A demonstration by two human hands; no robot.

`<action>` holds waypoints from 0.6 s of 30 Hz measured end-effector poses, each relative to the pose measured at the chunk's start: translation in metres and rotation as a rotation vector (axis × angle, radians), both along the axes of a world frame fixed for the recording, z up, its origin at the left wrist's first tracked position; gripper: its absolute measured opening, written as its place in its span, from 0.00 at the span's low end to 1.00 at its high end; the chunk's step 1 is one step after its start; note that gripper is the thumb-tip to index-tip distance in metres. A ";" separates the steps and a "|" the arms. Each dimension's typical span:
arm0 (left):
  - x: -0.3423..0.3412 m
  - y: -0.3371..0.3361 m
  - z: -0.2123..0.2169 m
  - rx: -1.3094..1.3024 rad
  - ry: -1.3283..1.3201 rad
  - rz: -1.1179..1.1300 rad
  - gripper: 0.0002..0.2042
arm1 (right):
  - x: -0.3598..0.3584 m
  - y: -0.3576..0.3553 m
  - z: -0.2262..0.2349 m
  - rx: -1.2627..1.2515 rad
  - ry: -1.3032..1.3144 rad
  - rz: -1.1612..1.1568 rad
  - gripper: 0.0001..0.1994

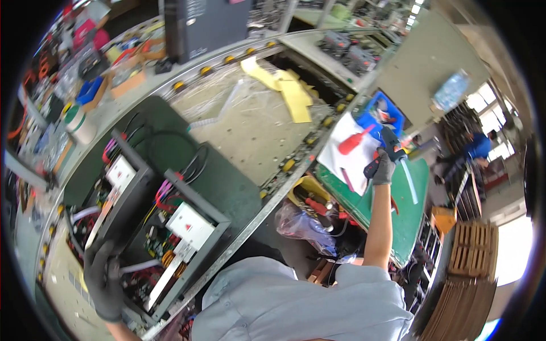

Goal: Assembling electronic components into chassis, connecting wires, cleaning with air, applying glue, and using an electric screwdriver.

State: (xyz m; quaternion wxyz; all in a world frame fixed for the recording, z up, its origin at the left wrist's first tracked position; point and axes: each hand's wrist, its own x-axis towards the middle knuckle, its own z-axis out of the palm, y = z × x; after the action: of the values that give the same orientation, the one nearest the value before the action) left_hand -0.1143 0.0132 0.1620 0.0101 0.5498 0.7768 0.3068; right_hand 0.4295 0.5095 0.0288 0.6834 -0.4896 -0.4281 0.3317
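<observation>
The right hand, in a grey knit work glove (384, 170), is closed around the handle of a dark, pistol-shaped power drill (391, 139); the drill's body extends beyond the fingers, away from the wearer. Just beside it lie a white sheet (355, 165) and, on that, a red plastic tool with a tapering tip (354, 141). A blue plastic bin (367, 121) full of small items stands past the sheet, and the green-topped table (404, 224) spreads beneath.

Well apart, the left hand, in a dark grey glove (103, 281), is blurred at the near end of two open, grey metal-framed electronic units; whether its fingers grip anything cannot be told. The closer unit (215, 223) has a white panel, circuit boards and coloured wires; the other unit (133, 196) stands beside it. Both sit on a dark green board (233, 182). Farther out, yellow sheets (293, 98) lie on the worktop.
</observation>
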 end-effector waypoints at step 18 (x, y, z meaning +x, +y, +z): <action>-0.009 0.002 -0.044 0.222 -0.049 0.154 0.12 | -0.260 -0.247 0.227 -0.055 -0.928 1.510 0.27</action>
State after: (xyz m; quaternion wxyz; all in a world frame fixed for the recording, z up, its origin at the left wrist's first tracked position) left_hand -0.1236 0.0157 0.1182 -0.0554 0.4786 0.7775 0.4042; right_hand 0.1696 0.2629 0.2555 0.0277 -0.1781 -0.8627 0.4725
